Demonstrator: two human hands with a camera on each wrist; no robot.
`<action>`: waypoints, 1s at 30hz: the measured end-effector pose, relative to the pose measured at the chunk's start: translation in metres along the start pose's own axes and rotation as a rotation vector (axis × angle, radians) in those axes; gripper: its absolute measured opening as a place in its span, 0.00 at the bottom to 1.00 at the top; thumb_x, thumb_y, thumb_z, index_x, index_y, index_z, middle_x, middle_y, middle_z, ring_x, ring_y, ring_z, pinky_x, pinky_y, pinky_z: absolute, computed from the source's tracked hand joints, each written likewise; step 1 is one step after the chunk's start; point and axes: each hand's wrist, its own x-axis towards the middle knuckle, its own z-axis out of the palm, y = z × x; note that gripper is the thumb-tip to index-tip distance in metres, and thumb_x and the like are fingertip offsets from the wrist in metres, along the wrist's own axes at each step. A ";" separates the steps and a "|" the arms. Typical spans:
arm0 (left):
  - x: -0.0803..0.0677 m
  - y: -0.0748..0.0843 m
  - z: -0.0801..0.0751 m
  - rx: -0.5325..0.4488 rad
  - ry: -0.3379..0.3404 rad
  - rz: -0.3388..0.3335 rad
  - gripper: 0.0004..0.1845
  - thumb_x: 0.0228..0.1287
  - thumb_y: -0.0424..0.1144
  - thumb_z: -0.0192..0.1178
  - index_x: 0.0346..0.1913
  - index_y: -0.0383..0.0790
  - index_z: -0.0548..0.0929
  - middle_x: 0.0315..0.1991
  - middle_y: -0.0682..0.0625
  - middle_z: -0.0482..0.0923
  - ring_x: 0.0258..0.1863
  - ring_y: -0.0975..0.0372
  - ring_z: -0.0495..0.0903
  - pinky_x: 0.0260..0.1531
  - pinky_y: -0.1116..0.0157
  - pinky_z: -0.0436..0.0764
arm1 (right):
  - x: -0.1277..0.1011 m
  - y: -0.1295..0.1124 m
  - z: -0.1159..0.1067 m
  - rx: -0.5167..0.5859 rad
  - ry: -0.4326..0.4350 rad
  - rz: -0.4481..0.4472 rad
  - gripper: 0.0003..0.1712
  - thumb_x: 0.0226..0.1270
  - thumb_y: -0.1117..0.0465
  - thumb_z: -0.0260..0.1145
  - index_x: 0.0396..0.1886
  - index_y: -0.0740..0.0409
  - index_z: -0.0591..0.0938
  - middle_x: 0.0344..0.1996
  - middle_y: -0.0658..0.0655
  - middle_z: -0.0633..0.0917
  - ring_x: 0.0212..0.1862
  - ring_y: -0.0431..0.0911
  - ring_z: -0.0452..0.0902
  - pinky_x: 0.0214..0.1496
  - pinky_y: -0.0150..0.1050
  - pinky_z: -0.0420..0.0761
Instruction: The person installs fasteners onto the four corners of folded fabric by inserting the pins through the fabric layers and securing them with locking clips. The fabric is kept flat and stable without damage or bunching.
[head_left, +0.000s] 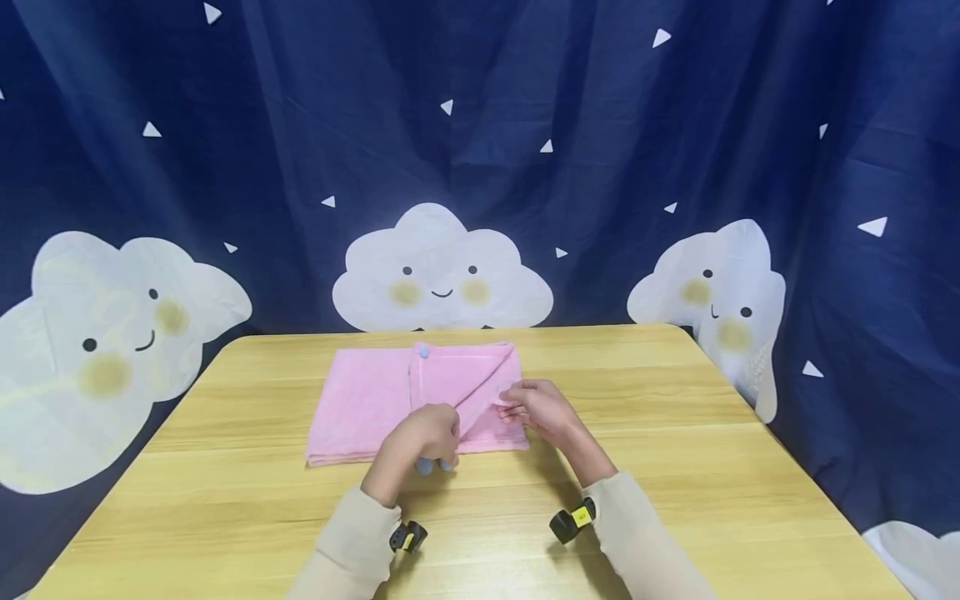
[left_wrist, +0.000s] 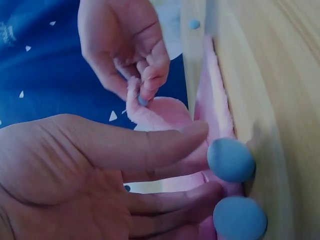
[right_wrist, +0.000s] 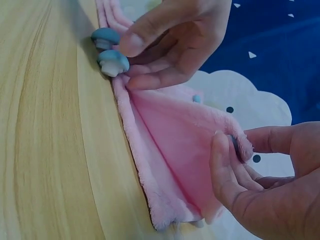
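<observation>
where the pink towel lies folded on the wooden worktop, near its middle, the right hand pinches a lifted corner flap, its grip narrow on the plush, with what may be a small blue button under the fingertips. the left hand rests at the towel's near edge, fingers almost straight, touching two blue mushroom-shaped buttons without clasping them. behind hangs a navy cloud curtain.
</observation>
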 end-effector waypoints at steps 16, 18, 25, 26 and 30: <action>0.004 0.008 0.008 0.184 0.029 -0.030 0.11 0.47 0.29 0.77 0.34 0.37 0.87 0.31 0.49 0.87 0.32 0.57 0.82 0.58 0.47 0.77 | -0.001 0.000 0.000 -0.009 -0.025 -0.011 0.13 0.71 0.69 0.59 0.48 0.78 0.75 0.30 0.56 0.83 0.31 0.43 0.82 0.42 0.35 0.85; 0.006 0.008 0.010 0.196 0.038 -0.038 0.12 0.46 0.29 0.77 0.36 0.36 0.87 0.34 0.47 0.87 0.33 0.56 0.83 0.58 0.47 0.77 | -0.001 0.000 0.000 -0.012 -0.019 -0.006 0.14 0.70 0.69 0.59 0.48 0.78 0.75 0.30 0.56 0.83 0.31 0.43 0.82 0.42 0.34 0.84; 0.010 0.006 0.012 0.199 0.054 -0.064 0.10 0.46 0.26 0.76 0.27 0.36 0.83 0.23 0.50 0.80 0.21 0.59 0.78 0.38 0.59 0.83 | -0.001 0.000 0.000 -0.024 -0.007 0.003 0.17 0.70 0.69 0.59 0.51 0.80 0.74 0.30 0.56 0.83 0.32 0.43 0.82 0.42 0.35 0.84; 0.010 0.006 0.012 0.182 0.061 -0.064 0.10 0.46 0.26 0.75 0.26 0.36 0.82 0.22 0.50 0.79 0.20 0.59 0.77 0.33 0.61 0.83 | -0.001 0.001 0.000 -0.025 -0.010 0.001 0.17 0.70 0.69 0.59 0.52 0.81 0.74 0.31 0.56 0.83 0.32 0.43 0.81 0.43 0.35 0.84; 0.009 0.004 0.009 0.075 0.106 -0.031 0.10 0.52 0.26 0.72 0.23 0.37 0.79 0.19 0.51 0.74 0.18 0.62 0.72 0.21 0.68 0.76 | -0.002 -0.001 0.000 -0.022 -0.012 -0.004 0.18 0.71 0.69 0.59 0.52 0.81 0.73 0.31 0.56 0.83 0.32 0.43 0.81 0.42 0.34 0.84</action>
